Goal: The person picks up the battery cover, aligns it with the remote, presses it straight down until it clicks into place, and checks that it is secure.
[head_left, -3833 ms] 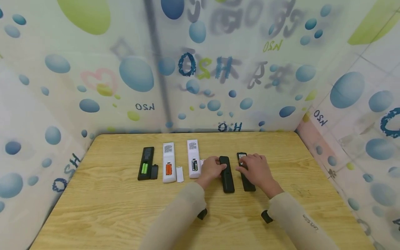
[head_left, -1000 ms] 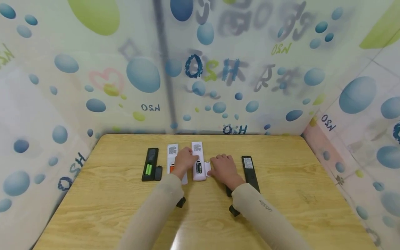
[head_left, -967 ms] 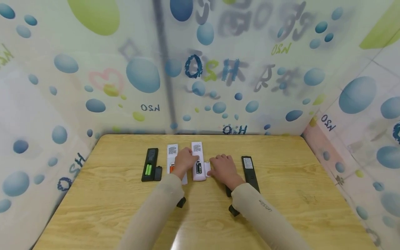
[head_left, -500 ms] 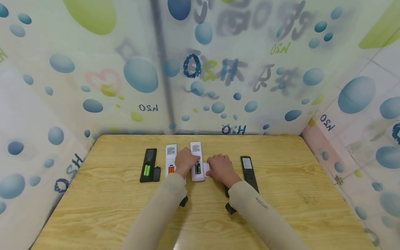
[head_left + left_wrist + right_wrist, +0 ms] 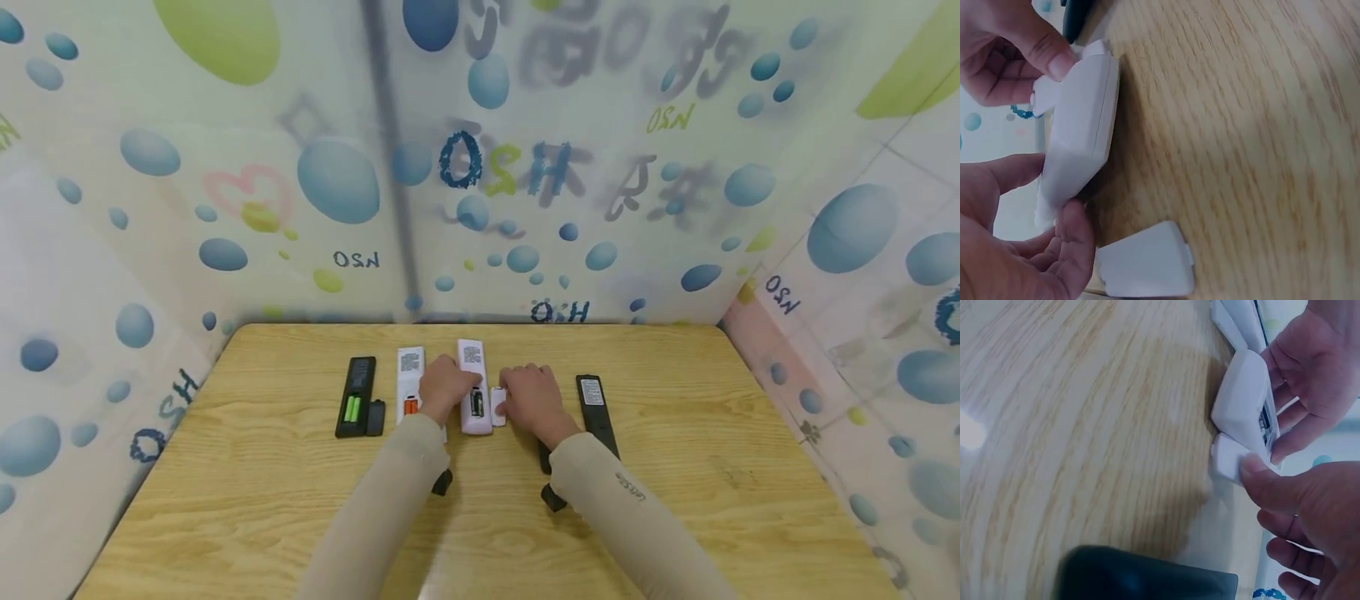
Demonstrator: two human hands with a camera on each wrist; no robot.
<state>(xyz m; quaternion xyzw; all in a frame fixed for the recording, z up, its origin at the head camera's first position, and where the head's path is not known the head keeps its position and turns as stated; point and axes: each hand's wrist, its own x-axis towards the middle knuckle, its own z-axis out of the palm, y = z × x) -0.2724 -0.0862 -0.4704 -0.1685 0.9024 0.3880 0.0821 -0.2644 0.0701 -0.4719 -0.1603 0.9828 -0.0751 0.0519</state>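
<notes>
My left hand (image 5: 444, 387) grips a white remote control (image 5: 474, 422) from its left side, thumb on its back. The battery compartment faces up uncovered, with dark batteries (image 5: 477, 403) in it. Close along the remote's right side, my right hand (image 5: 532, 400) pinches a small white battery cover (image 5: 498, 407). In the right wrist view the right thumb presses on the cover (image 5: 1229, 457), just beside the remote's end (image 5: 1242, 394). The left wrist view shows the remote (image 5: 1082, 115) tilted in the left fingers, with the other hand's thumb at its far end.
Further left lie a white remote with orange batteries (image 5: 411, 406), its loose cover (image 5: 1147, 262), and a black remote (image 5: 360, 375) with green batteries and a black cover (image 5: 377, 418). On the right lies a black remote (image 5: 596, 417); another (image 5: 543, 458) is mostly hidden by the right wrist.
Both hands have moved left from the two black remotes to the white remote and its cover. Over the last second they have stayed there, with the cover shifting slightly in the right fingers.
</notes>
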